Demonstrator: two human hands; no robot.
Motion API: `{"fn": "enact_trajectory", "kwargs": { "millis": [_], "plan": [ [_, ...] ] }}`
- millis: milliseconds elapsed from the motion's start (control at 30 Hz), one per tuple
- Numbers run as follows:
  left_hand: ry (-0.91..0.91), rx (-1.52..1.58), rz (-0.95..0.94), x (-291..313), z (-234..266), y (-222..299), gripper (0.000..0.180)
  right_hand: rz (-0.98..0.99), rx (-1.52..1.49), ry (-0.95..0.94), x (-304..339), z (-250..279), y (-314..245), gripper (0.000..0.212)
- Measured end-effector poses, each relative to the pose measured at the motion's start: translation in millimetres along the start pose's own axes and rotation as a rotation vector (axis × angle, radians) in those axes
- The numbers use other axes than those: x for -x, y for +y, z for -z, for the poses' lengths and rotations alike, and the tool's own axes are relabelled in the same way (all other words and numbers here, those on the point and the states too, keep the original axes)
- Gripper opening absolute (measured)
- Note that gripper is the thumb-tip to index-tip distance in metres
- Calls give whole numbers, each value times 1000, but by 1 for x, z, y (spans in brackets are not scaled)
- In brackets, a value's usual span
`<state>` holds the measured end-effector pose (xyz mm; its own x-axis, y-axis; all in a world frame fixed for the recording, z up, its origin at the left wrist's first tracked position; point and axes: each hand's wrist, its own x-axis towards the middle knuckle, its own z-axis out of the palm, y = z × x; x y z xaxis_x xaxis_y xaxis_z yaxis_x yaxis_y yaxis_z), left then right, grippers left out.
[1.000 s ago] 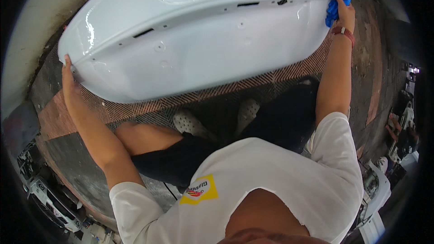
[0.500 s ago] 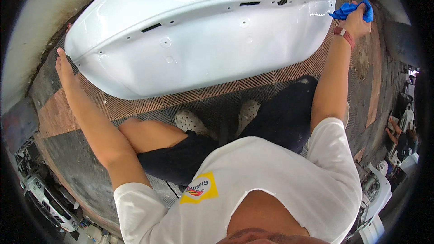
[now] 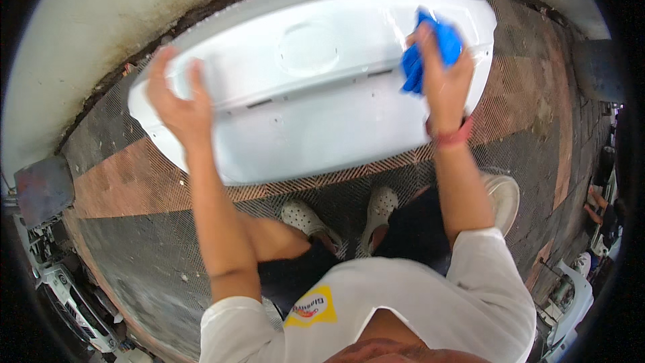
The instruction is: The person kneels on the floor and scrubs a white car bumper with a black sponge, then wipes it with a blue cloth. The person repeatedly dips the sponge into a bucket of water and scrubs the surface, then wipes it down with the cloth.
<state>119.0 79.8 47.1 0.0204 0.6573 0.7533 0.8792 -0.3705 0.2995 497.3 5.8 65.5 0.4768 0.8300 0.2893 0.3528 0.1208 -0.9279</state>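
Note:
A glossy white car trunk lid [image 3: 322,121] stands in front of my feet, with slots and small holes along its crease. My left hand [image 3: 181,104] is over the lid's left end, fingers spread and holding nothing; motion blur hides whether it touches the surface. In my right hand [image 3: 447,81] a crumpled blue cloth [image 3: 443,40] is gripped, over the upper right part of the lid. That hand is also blurred, so contact between cloth and lid is hard to judge.
Behind the lid runs a stained pale wall [image 3: 87,40]. Ribbed matting [image 3: 141,249] covers the floor. A white car [image 3: 74,302] stands at the lower left. Far right are another person [image 3: 608,222] and a loose white body panel [image 3: 571,299].
Both hands have moved inward from the lid's side edges to over its face, the right one carrying the blue cloth. The lid sits lower in view, showing more of its top edge.

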Motion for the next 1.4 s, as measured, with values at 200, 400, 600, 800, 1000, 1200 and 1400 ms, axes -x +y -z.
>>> {"fn": "enact_trajectory", "kwargs": {
  "millis": [200, 400, 600, 800, 1000, 1200, 1400],
  "plan": [
    [-874, 837, 227, 37, 12, 157, 121, 154, -28, -451, 64, -24, -52, 60],
    [-966, 707, 601, 69, 125, 235, 71, -303, 39, -859, 130, 54, -123, 88],
    [-967, 613, 475, -17, 287, 305, 68, -554, -76, -1108, 128, 181, -260, 65],
    [-931, 463, 436, -94, 390, 355, 55, -413, 117, -977, 115, 244, -372, 34],
    [-1081, 756, 851, -108, 442, 369, 58, -686, -192, -711, 129, 268, -445, 47],
    [-1217, 1082, 1070, -102, 506, 341, 52, -314, 4, -661, 178, 276, -521, 53],
    [-1081, 1045, 1123, -66, 587, 279, 45, -276, 53, -488, 264, 236, -570, 33]
  ]
}}
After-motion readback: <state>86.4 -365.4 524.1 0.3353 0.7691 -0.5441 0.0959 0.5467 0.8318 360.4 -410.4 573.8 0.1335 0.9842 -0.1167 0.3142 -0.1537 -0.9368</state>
